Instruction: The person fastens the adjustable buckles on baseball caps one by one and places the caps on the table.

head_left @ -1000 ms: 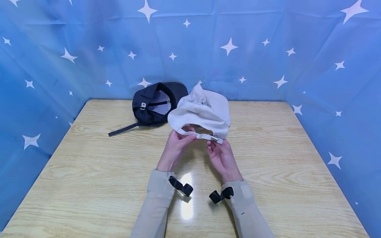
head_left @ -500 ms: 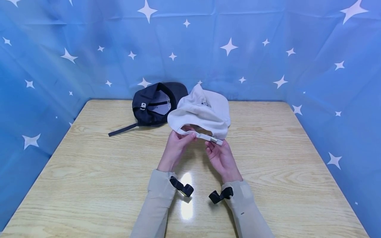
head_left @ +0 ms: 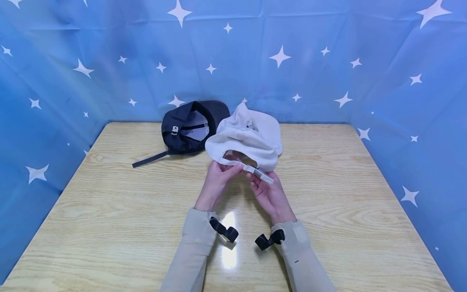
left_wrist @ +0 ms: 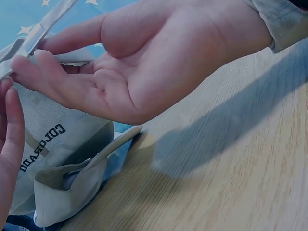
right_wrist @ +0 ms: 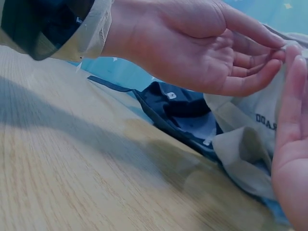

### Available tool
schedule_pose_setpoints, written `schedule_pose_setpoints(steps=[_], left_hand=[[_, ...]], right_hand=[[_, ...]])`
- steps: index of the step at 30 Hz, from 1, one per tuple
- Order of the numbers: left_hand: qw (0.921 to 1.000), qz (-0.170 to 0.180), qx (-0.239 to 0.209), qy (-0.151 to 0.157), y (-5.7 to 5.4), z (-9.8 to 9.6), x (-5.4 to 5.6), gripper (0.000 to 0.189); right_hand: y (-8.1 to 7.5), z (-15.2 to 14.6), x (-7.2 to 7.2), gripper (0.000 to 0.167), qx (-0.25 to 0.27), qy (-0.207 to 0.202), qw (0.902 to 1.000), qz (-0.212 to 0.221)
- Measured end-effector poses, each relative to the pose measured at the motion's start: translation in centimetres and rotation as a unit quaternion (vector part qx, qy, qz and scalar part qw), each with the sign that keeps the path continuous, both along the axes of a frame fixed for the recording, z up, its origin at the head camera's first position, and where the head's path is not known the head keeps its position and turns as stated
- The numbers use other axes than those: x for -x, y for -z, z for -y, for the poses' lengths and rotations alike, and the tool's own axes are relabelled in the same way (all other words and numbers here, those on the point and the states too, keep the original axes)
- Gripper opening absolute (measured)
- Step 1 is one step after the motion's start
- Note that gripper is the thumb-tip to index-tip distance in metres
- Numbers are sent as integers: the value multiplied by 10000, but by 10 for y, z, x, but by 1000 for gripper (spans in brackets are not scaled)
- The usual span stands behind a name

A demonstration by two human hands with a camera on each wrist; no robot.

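A white baseball cap [head_left: 240,142] is held at its back opening, toward me. My left hand [head_left: 215,178] pinches the left part of its back strap [head_left: 248,167], thumb on top. With thumb and fingertips, my right hand [head_left: 270,194] pinches the strap near its metal buckle [head_left: 257,172]; the loose end slants down to the right. In the left wrist view, the right hand [left_wrist: 144,62] grips the strap, and COLORADO lettering [left_wrist: 43,147] shows inside the cap. The right wrist view shows the left hand [right_wrist: 178,48] with thumb and fingertips together at the strap.
A black cap [head_left: 186,129] lies left of the white one, its long strap [head_left: 150,159] trailing on the wooden table [head_left: 109,211]. A second buckle [head_left: 250,124] and a white brim [head_left: 268,125] behind suggest another pale cap. A blue starred curtain [head_left: 310,81] surrounds the table.
The strap's buckled end has swung down and slightly toward me. My right fingertips have shifted a little left along it. The black cap has stayed where it was.
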State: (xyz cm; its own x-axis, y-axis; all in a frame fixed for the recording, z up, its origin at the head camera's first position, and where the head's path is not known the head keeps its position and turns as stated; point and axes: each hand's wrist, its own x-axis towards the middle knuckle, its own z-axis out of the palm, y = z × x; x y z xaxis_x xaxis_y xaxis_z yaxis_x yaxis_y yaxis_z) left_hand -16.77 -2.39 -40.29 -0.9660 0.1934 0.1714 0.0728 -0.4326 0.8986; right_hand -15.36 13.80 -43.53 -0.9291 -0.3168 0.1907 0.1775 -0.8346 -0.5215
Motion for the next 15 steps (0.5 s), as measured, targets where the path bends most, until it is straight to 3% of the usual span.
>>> schedule_pose_setpoints(steps=[3,4,10,11,15], left_hand=[[9999,-57,100,5,1,0,1,38],[9998,-132,122,19,11,-1,6,36],[9992,-287,250,113,20,-1,11,36],[9992,-267,278,115,13,0,7,40],[9984,-433,304,196,32,1,17,45]], right_hand=[[1,1,0,14,-6,-15,10000,-61],[1,1,0,14,-15,-10,10000,-86],[1,1,-2,18,-17,102,9999,-98],[1,1,-2,19,-4,120,9999,-69],[0,0,-2,15,-31,182,9998,58]])
